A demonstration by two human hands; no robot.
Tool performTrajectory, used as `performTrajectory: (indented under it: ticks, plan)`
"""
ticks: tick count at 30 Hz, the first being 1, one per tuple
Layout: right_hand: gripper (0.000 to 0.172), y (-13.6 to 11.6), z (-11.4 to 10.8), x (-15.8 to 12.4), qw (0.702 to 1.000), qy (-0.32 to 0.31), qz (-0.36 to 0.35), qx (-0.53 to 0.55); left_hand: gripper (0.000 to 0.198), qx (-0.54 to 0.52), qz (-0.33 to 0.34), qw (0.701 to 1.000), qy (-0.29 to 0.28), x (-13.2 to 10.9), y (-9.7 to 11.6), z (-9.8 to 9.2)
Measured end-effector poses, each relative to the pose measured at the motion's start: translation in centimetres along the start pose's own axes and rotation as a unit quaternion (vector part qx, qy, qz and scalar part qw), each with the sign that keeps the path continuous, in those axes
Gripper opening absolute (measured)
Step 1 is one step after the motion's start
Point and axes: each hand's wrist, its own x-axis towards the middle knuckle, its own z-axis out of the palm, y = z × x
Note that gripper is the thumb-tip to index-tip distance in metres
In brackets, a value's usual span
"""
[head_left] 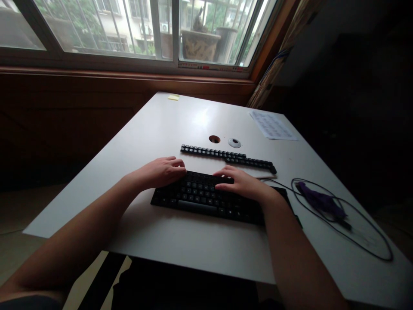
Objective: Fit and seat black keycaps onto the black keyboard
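**Both hands on black keyboard, white desk by window**

Left hand (161,171): palm down, fingers loosely bent and close together, tips resting on the far left corner of the keyboard (200,196). It grips nothing.

Keyboard: lies on the white desk (193,241), near the front edge and about mid-width. Its long axis runs left to right, with the right end a little nearer the person. The space-bar row faces the person; the top row faces the window (129,26). The right end is hidden under the wrist and forearm.

Right hand (241,183): palm down, fingers stretched flat and slightly spread, pointing left across the upper rows of keys. It grips nothing.

Beyond the keyboard:
- Strip of black keycaps (226,156), just behind the keyboard and roughly parallel to it, in two slightly offset rows. It does not touch the hands.
- Round cable hole (214,139) behind the strip, with its grey grommet cap (234,143) lying just to the right.
- Yellow sticky note (173,97) at the far edge of the desk.
- Printed sheet of paper (272,125) at the far right, near the curtain (284,47).

Right of the keyboard: dark cable (364,241) lying in a wide loop on the desk, with a purple object (319,201) inside the loop. I cannot tell what that object is. One strand runs from the loop toward the keyboard's far right corner.

Nothing lies between the hands and the keys.
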Motion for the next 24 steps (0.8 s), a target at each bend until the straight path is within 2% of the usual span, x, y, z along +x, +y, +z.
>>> performTrajectory:
  ticks: [3, 6, 9, 14, 24]
  plan:
    - [0.049, 0.0, 0.0, 0.0, 1.0, -0.003, 0.002, 0.001, 0.024, -0.062, -0.019, 0.998, 0.015, 0.0, -0.1, 0.3]
    - [0.049, 0.1, 0.0, 0.0, 1.0, -0.001, 0.002, 0.0, 0.022, -0.153, -0.052, 0.986, 0.042, -0.2, -0.6, 0.7]
    - [0.049, 0.2, 0.0, 0.0, 1.0, -0.002, 0.0, -0.001, 0.018, -0.198, -0.086, 0.975, 0.06, -0.4, -1.1, 1.2]
    - [0.049, 0.4, 0.1, 0.1, 1.0, -0.004, 0.002, -0.003, 0.016, -0.19, -0.111, 0.974, 0.06, -0.5, -1.5, 1.7]
    - [0.048, 0.4, 0.1, 0.2, 1.0, -0.004, -0.001, 0.0, 0.018, -0.163, -0.085, 0.981, 0.058, -0.2, -1.6, 1.7]
